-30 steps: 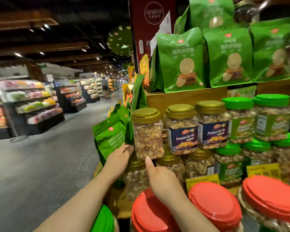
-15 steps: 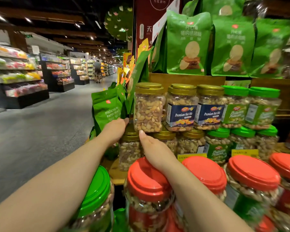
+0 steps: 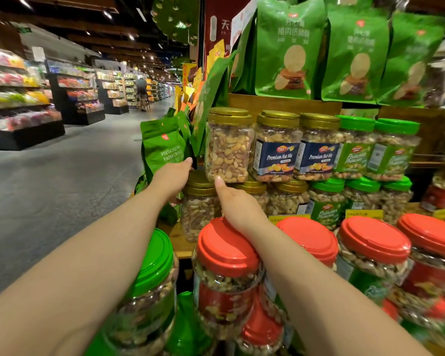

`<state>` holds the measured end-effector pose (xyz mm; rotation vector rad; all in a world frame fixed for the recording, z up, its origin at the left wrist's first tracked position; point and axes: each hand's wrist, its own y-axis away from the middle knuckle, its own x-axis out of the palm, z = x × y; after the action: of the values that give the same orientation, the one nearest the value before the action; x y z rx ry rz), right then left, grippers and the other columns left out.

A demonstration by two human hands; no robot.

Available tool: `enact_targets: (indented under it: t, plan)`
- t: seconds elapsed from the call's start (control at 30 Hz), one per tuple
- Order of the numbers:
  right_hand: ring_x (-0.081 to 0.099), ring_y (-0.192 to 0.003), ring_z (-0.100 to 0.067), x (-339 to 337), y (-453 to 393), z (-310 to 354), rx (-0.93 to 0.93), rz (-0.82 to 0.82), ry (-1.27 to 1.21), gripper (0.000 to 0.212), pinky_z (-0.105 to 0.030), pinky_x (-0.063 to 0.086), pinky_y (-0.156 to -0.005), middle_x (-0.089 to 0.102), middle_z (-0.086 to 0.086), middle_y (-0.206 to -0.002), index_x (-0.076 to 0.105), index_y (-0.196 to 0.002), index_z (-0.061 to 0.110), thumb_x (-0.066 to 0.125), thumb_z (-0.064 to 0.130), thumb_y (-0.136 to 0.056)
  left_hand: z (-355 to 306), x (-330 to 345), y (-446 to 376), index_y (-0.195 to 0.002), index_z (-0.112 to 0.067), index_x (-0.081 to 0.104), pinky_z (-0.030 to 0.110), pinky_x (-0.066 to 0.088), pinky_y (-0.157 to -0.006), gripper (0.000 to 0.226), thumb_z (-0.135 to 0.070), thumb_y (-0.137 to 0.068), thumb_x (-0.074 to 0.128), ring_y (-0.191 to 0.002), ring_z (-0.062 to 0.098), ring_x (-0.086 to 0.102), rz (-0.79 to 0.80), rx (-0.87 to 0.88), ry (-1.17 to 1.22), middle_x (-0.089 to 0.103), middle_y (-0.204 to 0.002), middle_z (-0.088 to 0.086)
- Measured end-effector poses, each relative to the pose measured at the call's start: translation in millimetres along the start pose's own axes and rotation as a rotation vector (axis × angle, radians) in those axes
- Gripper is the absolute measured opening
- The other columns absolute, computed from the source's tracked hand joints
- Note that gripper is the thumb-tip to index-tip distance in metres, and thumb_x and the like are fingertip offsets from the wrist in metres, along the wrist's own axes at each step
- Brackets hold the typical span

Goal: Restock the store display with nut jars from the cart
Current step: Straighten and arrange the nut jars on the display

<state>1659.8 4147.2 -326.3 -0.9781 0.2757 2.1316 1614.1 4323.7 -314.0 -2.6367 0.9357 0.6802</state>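
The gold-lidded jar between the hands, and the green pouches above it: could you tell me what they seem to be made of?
Gold-lidded jar: probably clear, glossy plastic, since the nuts show through ribbed, squared walls; its lid looks like moulded plastic with a metallic gold finish. Green pouches: likely flexible printed film, matte to satin, judging by soft creases and faint sheen.
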Motion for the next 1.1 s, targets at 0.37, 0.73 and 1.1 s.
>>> enact_targets:
  t: [0.37, 0.73, 1.1]
  plan:
    - [0.04, -0.143, -0.032, 1.5, 5.8, -1.6, -0.047, 0.056, 0.173, 0.087, -0.052, 0.033, -0.113, 0.046, -0.009, -0.155, 0.043, -0.152, 0.019, 0.007, 0.075, -0.097, 1.4, -2.8, -3.3, -0.145, -0.012, 0.049, 0.039, 0.05, -0.086, 0.046, -0.029, -0.112, 0.023, -0.119, 0.042, 0.06, -0.09, 0.058, -0.054, 0.058, -0.138, 0.023]
    - [0.058, -0.107, -0.035, -3.2, 9.3, -2.3, -0.096, -0.08, 0.066, 0.065, -0.051, 0.044, -0.098, 0.065, -0.006, -0.096, 0.052, -0.066, 0.028, 0.014, 0.067, -0.102, 4.5, -1.3, -3.5, -0.132, -0.025, 0.068, 0.051, 0.044, -0.11, 0.067, -0.065, -0.104, 0.021, -0.13, 0.034, 0.054, -0.009, 0.169, -0.03, 0.056, -0.145, 0.015]
    - [0.039, -0.144, -0.037, 5.1, 2.5, 1.8, 0.043, 0.071, 0.239, 0.091, -0.052, 0.031, -0.113, 0.041, -0.017, -0.157, 0.017, -0.162, 0.017, 0.009, 0.078, -0.095, 6.9, -6.5, 3.0, -0.093, -0.029, 0.075, 0.051, 0.048, -0.104, 0.078, -0.081, -0.093, 0.017, -0.114, 0.03, 0.061, 0.078, 0.087, 0.153, 0.067, -0.124, 0.009]
